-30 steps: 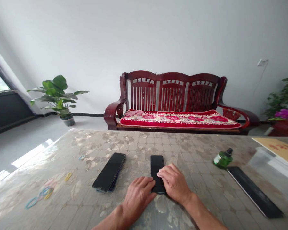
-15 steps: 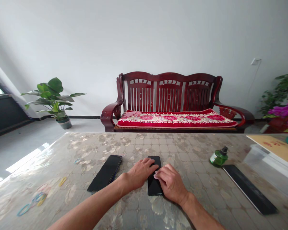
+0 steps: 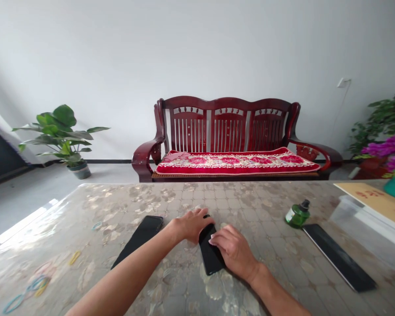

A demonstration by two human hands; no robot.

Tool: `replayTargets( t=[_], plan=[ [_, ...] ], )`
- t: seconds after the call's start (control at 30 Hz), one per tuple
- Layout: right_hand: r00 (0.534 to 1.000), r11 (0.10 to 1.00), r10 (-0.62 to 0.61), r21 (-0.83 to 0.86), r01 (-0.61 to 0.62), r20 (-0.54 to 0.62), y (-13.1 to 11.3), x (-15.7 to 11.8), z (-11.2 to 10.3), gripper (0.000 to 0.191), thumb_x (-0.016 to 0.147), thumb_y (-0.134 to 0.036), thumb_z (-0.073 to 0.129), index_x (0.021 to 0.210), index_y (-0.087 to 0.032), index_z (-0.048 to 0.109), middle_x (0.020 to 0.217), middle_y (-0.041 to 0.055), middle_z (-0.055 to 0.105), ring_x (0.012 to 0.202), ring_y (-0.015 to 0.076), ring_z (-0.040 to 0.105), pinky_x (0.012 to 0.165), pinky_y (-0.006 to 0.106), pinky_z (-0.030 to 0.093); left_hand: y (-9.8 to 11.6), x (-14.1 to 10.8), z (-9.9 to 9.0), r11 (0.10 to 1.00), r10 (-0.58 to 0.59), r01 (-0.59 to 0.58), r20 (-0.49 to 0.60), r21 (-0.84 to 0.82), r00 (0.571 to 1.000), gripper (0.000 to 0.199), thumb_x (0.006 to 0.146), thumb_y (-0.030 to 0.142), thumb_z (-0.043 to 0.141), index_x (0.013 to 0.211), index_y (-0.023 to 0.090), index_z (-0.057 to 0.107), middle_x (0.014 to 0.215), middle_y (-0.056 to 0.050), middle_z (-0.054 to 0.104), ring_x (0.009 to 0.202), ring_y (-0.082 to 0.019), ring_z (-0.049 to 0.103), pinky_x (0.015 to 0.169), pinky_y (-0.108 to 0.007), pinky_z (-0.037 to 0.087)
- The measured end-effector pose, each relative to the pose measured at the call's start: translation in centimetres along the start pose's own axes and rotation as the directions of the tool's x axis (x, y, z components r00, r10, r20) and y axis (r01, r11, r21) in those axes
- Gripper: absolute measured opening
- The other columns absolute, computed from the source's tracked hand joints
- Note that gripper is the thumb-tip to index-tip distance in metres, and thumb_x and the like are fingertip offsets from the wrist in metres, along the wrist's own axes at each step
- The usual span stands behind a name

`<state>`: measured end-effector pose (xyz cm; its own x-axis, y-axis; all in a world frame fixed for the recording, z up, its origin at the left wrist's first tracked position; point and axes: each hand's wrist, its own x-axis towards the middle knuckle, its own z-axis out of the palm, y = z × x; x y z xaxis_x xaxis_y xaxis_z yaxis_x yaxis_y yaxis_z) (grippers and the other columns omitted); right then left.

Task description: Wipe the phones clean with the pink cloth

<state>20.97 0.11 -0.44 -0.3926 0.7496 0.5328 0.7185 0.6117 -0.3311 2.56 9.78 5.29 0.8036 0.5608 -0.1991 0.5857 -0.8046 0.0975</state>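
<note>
A black smartphone (image 3: 209, 256) lies face up on the table, slightly tilted to the left at its far end. My left hand (image 3: 191, 224) grips its far end, thumb on the glass and fingers curled about the upper edge. Pinched in my right hand (image 3: 237, 252) is a small white wipe (image 3: 212, 238), mostly hidden by the fingers and resting against the screen. A second black phone (image 3: 141, 237) lies to the left, partly covered by my left forearm.
A green pump bottle (image 3: 297, 214) and a long black bar (image 3: 339, 258) lie at the right, near a clear plastic box (image 3: 358, 232). Several coloured rubber bands (image 3: 36, 284) are scattered at the left. A wooden bench (image 3: 227, 131) stands beyond the table (image 3: 171, 289).
The phone has turned, its far end swinging left and its near end slightly right. My left hand has gone from lying on the screen to gripping the far end. The view has shifted slightly.
</note>
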Motion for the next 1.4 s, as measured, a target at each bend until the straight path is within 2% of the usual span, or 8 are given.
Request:
replayTargets(
  t=[0.1,0.2,0.47,0.67,0.83,1.03,1.2,1.4],
  plan=[
    [1.000,0.997,0.016,-0.074,-0.017,-0.003,0.2,0.1,-0.2,0.019,0.095,-0.013,0.055,0.094,-0.024,0.070,0.093,0.0024,0.071,0.088,0.0186,0.058,0.078,0.032,0.047,-0.4,-1.2,0.3,0.992,-0.107,0.107,0.008,-0.070,0.994,0.080,0.057,0.021,0.087,0.129,0.028,0.053,0.136,-0.012,0.047,0.124,-0.037,0.048,0.096,-0.048,0.048],
    [0.997,0.985,0.073,-0.158,-0.071,0.004,0.4,0.1,-0.7,0.015,0.093,-0.014,0.060,0.094,-0.026,0.070,0.093,0.0013,0.072,0.086,0.0196,0.057,0.077,0.033,0.047,0.0,-2.6,1.1,0.973,-0.205,0.197,-0.057,-0.119,0.977,0.061,0.065,0.031,0.084,0.120,0.021,0.059,0.123,-0.012,0.055,0.117,-0.034,0.052,0.094,-0.044,0.048],
    [0.993,0.973,0.109,-0.198,-0.116,-0.042,1.0,-0.7,-1.0,0.022,0.094,-0.009,0.051,0.096,-0.024,0.067,0.105,0.0050,0.067,0.093,0.0204,0.060,0.082,0.034,0.049,3.3,-5.4,4.1,0.861,-0.494,0.454,-0.162,-0.231,0.854,0.050,0.072,0.039,0.077,0.114,0.018,0.060,0.114,-0.012,0.058,0.111,-0.034,0.052,0.091,-0.043,0.048],
    [0.985,0.981,0.170,-0.093,-0.172,-0.031,1.5,-0.8,-0.2,0.021,0.095,-0.011,0.049,0.100,-0.024,0.065,0.101,0.0051,0.066,0.094,0.0210,0.060,0.084,0.036,0.050,2.7,-7.1,5.5,0.837,-0.479,0.374,-0.205,-0.398,0.854,0.061,0.070,0.027,0.076,0.127,0.022,0.053,0.124,-0.009,0.055,0.117,-0.030,0.051,0.099,-0.037,0.044],
    [0.983,0.977,0.178,-0.108,-0.181,-0.042,0.8,-0.2,0.8,0.019,0.097,-0.012,0.048,0.094,-0.023,0.064,0.093,0.0043,0.065,0.090,0.0207,0.059,0.082,0.036,0.050,2.0,-7.5,5.9,0.819,-0.471,0.320,-0.238,-0.476,0.850,0.059,0.066,0.022,0.079,0.121,0.020,0.057,0.120,-0.009,0.055,0.114,-0.028,0.053,0.099,-0.034,0.043],
    [0.992,0.978,0.110,-0.184,-0.098,0.058,-0.6,0.7,1.0,0.019,0.095,-0.009,0.051,0.089,-0.023,0.061,0.091,0.0026,0.063,0.089,0.0199,0.058,0.079,0.033,0.048,1.9,-7.5,5.9,0.807,-0.469,0.299,-0.247,-0.509,0.848,0.059,0.066,0.019,0.079,0.120,0.023,0.056,0.116,-0.006,0.054,0.112,-0.026,0.055,0.098,-0.034,0.044],
    [0.988,0.975,0.154,-0.164,-0.151,0.009,1.0,1.2,0.6,0.023,0.094,-0.005,0.048,0.086,-0.022,0.062,0.093,0.0035,0.060,0.089,0.0193,0.057,0.078,0.032,0.047,2.0,-7.7,5.9,0.811,-0.469,0.300,-0.252,-0.503,0.846,0.056,0.068,0.020,0.079,0.119,0.023,0.057,0.117,-0.006,0.054,0.112,-0.027,0.054,0.098,-0.035,0.044],
    [0.982,0.973,0.182,-0.155,-0.172,0.048,-0.1,3.1,2.7,0.021,0.093,-0.005,0.053,0.084,-0.021,0.064,0.089,0.0023,0.062,0.089,0.0190,0.056,0.080,0.031,0.047,1.9,-7.4,6.2,0.814,-0.469,0.293,-0.271,-0.501,0.841,0.054,0.067,0.018,0.078,0.116,0.022,0.058,0.115,-0.006,0.054,0.111,-0.026,0.054,0.097,-0.035,0.043]
  ],
)
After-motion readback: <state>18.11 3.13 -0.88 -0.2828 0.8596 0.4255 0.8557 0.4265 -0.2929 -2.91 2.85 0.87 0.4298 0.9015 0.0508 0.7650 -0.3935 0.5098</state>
